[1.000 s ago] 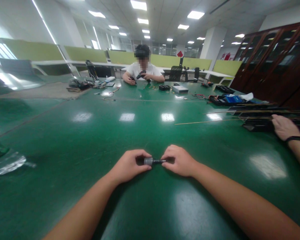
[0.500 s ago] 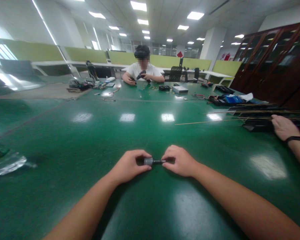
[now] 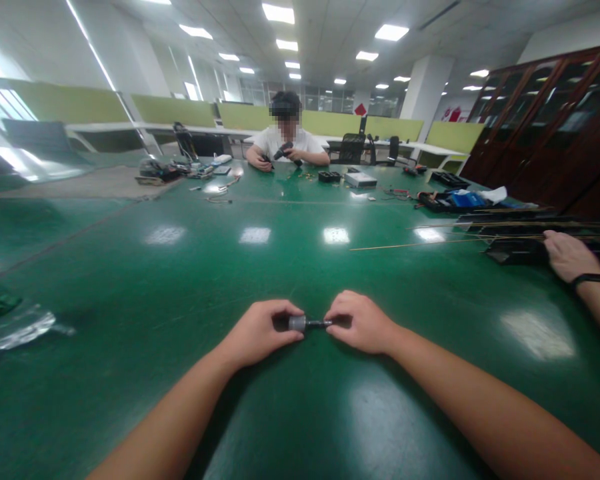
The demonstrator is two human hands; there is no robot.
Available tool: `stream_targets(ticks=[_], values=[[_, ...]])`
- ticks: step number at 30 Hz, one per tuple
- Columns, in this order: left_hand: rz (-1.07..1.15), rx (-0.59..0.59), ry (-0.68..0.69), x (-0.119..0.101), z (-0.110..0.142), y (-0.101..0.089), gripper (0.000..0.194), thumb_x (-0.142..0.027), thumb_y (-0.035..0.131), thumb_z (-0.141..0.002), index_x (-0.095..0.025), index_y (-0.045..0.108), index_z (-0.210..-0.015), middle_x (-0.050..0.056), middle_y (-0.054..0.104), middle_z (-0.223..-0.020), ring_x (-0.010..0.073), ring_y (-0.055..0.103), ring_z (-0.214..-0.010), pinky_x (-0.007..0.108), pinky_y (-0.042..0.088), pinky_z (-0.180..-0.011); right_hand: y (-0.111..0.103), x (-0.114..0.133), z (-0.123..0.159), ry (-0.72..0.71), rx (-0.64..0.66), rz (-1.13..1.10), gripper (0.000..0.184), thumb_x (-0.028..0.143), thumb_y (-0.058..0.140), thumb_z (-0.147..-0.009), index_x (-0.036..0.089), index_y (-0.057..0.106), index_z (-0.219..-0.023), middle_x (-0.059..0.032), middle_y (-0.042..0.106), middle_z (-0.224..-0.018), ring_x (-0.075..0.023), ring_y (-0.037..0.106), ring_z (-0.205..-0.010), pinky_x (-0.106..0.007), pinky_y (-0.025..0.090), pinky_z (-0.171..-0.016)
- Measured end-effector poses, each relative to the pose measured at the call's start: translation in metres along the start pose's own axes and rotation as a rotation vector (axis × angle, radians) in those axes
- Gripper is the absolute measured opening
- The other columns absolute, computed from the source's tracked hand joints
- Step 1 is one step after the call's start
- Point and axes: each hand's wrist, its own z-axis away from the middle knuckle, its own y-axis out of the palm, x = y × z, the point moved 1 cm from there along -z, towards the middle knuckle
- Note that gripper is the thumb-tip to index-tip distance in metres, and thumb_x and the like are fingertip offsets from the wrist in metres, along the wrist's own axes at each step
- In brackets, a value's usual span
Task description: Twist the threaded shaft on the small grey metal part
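Note:
A small grey cylinder with a thin dark shaft (image 3: 298,323) lies level just over the green table (image 3: 260,413), in front of me. Its exact kind is too small to make out. The thumb and fingers of my left hand (image 3: 259,333) close on the thick grey end. At the other end, my right hand (image 3: 363,321) pinches the tip of the shaft, which its fingertips partly hide. Both wrists stay low near the tabletop.
On the right, another person's hand (image 3: 573,257) rests on black trays (image 3: 517,251) with long thin rods. Clear plastic wrap (image 3: 23,327) lies at the left. Across the table sits a person (image 3: 287,143) holding a dark tool. Parts and a tool case (image 3: 437,202) lie farther back.

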Motion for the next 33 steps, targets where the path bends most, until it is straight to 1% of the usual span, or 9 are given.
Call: stream_targets(ticks=[12,25,33], values=[[0.008,-0.002,0.011,-0.0009,0.0007,-0.0004,0.024,-0.028,0.078,-0.073,-0.018,0.074,-0.095,0.004,0.076,-0.094,0.0214,0.07,-0.089,0.032,0.054,-0.083,-0.0002,-0.0018,0.0011,0.002,0.001,0.0,0.009,0.019,0.073,-0.08,0.02,0.075,-0.089,-0.0036,0.072,-0.087,-0.0189,0.062,-0.085,-0.033,0.048,-0.081],[0.015,0.001,0.028,0.0048,0.0007,0.0011,0.023,-0.028,0.078,-0.074,-0.02,0.074,-0.095,0.002,0.075,-0.094,0.0202,0.069,-0.088,0.031,0.053,-0.083,-0.0025,-0.0031,0.0013,0.002,0.017,0.013,0.01,0.019,0.072,-0.08,0.02,0.076,-0.089,-0.0045,0.072,-0.086,-0.0195,0.062,-0.086,-0.033,0.049,-0.081],[0.005,-0.006,0.012,0.0034,0.0003,0.0004,0.025,-0.028,0.079,-0.073,-0.019,0.075,-0.096,0.003,0.075,-0.094,0.0206,0.069,-0.088,0.032,0.053,-0.084,-0.0033,-0.0037,0.0023,0.002,0.013,0.015,0.01,0.019,0.072,-0.08,0.02,0.076,-0.089,-0.0045,0.072,-0.086,-0.0196,0.062,-0.085,-0.033,0.049,-0.081]])
